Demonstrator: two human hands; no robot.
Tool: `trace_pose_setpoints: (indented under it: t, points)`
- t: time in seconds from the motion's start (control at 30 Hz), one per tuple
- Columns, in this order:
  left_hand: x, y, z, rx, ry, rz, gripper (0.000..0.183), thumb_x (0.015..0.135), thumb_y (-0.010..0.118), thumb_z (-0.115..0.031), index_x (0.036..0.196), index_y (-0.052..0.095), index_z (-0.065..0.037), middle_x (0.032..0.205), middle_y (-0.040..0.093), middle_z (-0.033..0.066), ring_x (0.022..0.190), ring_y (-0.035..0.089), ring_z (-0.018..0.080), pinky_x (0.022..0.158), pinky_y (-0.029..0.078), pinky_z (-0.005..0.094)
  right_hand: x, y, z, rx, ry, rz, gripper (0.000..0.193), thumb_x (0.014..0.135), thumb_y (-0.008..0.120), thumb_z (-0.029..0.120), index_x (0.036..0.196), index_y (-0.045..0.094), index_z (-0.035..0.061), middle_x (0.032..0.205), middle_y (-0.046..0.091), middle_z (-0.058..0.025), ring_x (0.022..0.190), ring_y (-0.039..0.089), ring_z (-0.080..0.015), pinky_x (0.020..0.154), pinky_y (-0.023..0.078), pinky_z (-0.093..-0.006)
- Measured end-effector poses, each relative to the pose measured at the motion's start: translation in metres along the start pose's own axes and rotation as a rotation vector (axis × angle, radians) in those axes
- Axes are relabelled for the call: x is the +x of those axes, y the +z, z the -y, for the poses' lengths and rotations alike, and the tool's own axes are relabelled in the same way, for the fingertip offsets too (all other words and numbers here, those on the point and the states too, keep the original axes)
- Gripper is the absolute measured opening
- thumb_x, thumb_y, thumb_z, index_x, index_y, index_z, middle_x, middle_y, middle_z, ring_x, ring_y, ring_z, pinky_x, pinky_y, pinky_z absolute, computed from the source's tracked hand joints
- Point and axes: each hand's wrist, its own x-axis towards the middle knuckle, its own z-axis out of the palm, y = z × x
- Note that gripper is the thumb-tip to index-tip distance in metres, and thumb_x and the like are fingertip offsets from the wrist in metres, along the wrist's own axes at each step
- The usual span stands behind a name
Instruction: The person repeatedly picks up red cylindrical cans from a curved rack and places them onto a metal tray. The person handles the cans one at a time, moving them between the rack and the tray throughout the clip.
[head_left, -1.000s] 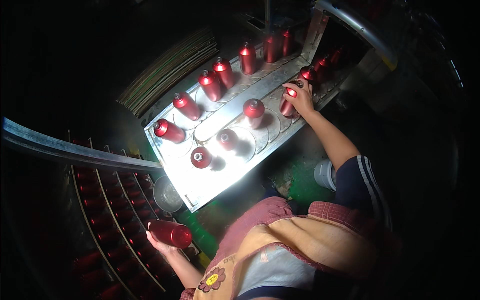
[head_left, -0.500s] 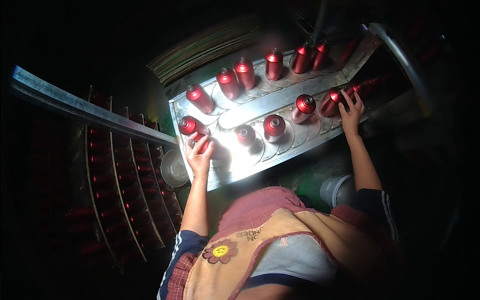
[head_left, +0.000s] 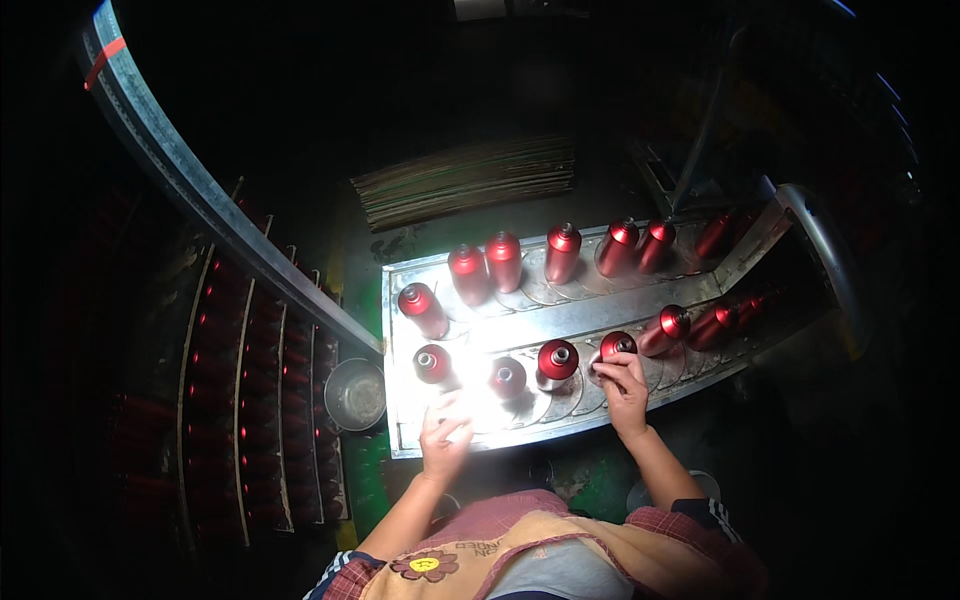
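My right hand (head_left: pixel 625 388) is closed, fingers curled in front of a red metal bottle (head_left: pixel 618 343) in the near row and hiding its lower body. What the fingers hold, if anything, is hidden. My left hand (head_left: pixel 446 435) is at the conveyor's near left corner, below another red bottle (head_left: pixel 432 363). Glare and blur wash out its fingers. Between my hands, two bottles stand upright, one pale in the glare (head_left: pixel 508 377) and one darker red (head_left: pixel 558 362). All of these stand on the metal plates of the conveyor (head_left: pixel 590 318).
More red bottles (head_left: pixel 563 252) stand along the far row. Racks of red bottles (head_left: pixel 262 410) fill the left side, beside a round metal bowl (head_left: pixel 355 394). A metal beam (head_left: pixel 190 180) slants overhead. Stacked flat sheets (head_left: pixel 465 183) lie behind; a curved metal rail (head_left: pixel 822 250) rises right.
My view has shifted. My right hand has moved left along the near row and its fingers have closed. My left hand has left the bottle it touched and drawn back toward the near edge.
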Motion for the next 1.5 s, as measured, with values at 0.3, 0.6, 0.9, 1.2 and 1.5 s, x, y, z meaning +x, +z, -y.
trace_pose_setpoints:
  t: [0.3, 0.6, 0.9, 1.2, 1.5]
  points:
    - [-0.159, -0.188, 0.038, -0.077, -0.128, -0.290, 0.021, 0.080, 0.068, 0.004, 0.097, 0.073, -0.006, 0.106, 0.064, 0.0082, 0.099, 0.062, 0.0184, 0.084, 0.049, 0.0276, -0.130, 0.227, 0.095, 0.180, -0.052, 0.393, 0.026, 0.081, 0.058, -0.017, 0.097, 0.068, 0.0004, 0.106, 0.054, -0.0090, 0.087, 0.058, -0.0161, 0.070, 0.053, -0.0253]
    - [-0.259, -0.601, 0.017, 0.127, -0.014, -0.986, 0.025, 0.089, 0.058, 0.003, 0.113, 0.066, -0.001, 0.129, 0.053, 0.0095, 0.095, 0.059, 0.0112, 0.074, 0.051, 0.0216, -0.129, 0.514, 0.301, 0.140, -0.515, 0.921, 0.046, 0.077, 0.063, -0.012, 0.118, 0.068, 0.0091, 0.122, 0.051, -0.0096, 0.111, 0.057, -0.0207, 0.086, 0.053, -0.0278]
    - [-0.170, -0.754, 0.057, 0.913, -0.389, -0.569, 0.057, 0.086, 0.071, -0.029, 0.140, 0.051, -0.029, 0.150, 0.037, 0.0167, 0.137, 0.037, 0.0378, 0.109, 0.037, 0.0490, -0.075, 0.846, 0.444, -0.258, -0.941, 0.962, 0.053, 0.082, 0.072, 0.038, 0.133, 0.058, 0.0344, 0.147, 0.039, -0.0200, 0.134, 0.033, -0.0439, 0.109, 0.037, -0.0517]
    - [-0.157, -0.734, 0.073, 0.976, -0.336, -0.623, 0.051, 0.077, 0.080, -0.019, 0.125, 0.065, -0.019, 0.137, 0.050, 0.0180, 0.122, 0.050, 0.0368, 0.104, 0.040, 0.0438, -0.059, 0.862, 0.406, -0.092, -0.915, 1.047, 0.051, 0.079, 0.075, 0.035, 0.128, 0.061, 0.0260, 0.128, 0.055, -0.0202, 0.122, 0.047, -0.0423, 0.105, 0.040, -0.0480]
    - [-0.119, -0.673, 0.092, -0.120, -0.276, -0.997, 0.043, 0.087, 0.061, -0.004, 0.129, 0.057, 0.003, 0.126, 0.061, 0.0167, 0.115, 0.058, 0.0240, 0.102, 0.046, 0.0384, 0.026, 0.764, 0.277, 0.730, 0.438, 0.668, 0.040, 0.093, 0.062, 0.030, 0.129, 0.058, 0.0138, 0.113, 0.059, -0.0065, 0.099, 0.062, -0.0218, 0.075, 0.056, -0.0384]
